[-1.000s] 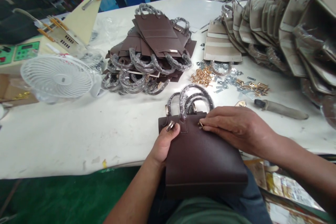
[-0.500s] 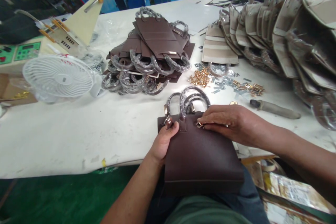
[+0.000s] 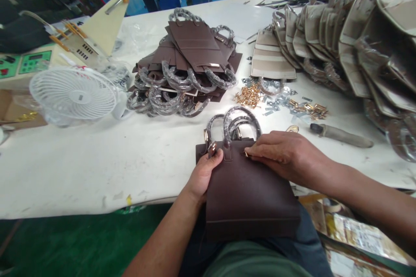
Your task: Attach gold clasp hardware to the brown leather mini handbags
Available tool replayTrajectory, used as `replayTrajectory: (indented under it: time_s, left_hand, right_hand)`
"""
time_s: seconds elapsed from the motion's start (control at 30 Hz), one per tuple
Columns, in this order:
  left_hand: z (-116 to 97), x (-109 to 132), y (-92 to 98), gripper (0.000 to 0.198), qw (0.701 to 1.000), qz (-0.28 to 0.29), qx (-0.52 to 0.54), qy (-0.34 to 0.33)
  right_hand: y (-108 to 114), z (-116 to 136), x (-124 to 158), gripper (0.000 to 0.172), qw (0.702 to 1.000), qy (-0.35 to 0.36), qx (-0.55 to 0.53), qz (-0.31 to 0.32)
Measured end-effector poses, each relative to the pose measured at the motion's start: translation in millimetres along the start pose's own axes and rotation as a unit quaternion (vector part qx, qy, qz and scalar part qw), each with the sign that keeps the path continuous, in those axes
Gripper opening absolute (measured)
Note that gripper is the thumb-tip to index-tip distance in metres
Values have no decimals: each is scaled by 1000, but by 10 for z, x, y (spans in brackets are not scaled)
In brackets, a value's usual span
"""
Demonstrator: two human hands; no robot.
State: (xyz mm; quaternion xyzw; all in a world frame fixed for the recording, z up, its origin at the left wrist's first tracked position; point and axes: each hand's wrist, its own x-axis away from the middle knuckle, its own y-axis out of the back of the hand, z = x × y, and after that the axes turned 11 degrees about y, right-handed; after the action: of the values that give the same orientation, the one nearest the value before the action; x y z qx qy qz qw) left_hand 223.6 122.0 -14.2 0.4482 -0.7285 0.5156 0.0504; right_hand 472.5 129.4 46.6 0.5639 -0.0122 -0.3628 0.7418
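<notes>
A dark brown handbag [image 3: 251, 194] rests upright against my lap at the table's edge, its looped handles [image 3: 242, 114] wrapped in clear plastic. My left hand [image 3: 203, 173] grips the bag's upper left side, thumb on the front, near a strap end with a shiny metal piece [image 3: 212, 149]. With fingers pinched together, my right hand [image 3: 287, 153] holds a small gold metal fitting [image 3: 246, 154] against the upper front panel, right of the handle tab. Much of the fitting is hidden by the fingertips.
Brown bag pieces [image 3: 195, 47] are piled ahead, beige ones [image 3: 273, 58] at the right. Loose gold fittings [image 3: 249, 96], metal plates [image 3: 273, 106] and a grey-handled tool [image 3: 342, 135] lie beyond my right hand. A white fan [image 3: 76, 95] stands left.
My right fingers have closed in over the gold fitting, which now lies flatter against the bag. The metal piece by my left thumb has tilted more upright.
</notes>
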Motion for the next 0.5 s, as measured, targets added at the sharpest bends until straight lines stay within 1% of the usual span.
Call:
replayTrajectory:
  time_s: [0.23,0.4,0.5]
  left_hand:
    - [13,-13,-9,36,1000,1,4,-9]
    - [27,-8,-2,38,1000,-9,-10,-12]
    - [40,-8,2,37,999,-8,-24,-30]
  right_hand:
    - [-73,72,37,19,998,19,58,2]
    - [-60,85,74,18,999,26,36,-21]
    - [-51,84,74,17,1000,16,11,-22]
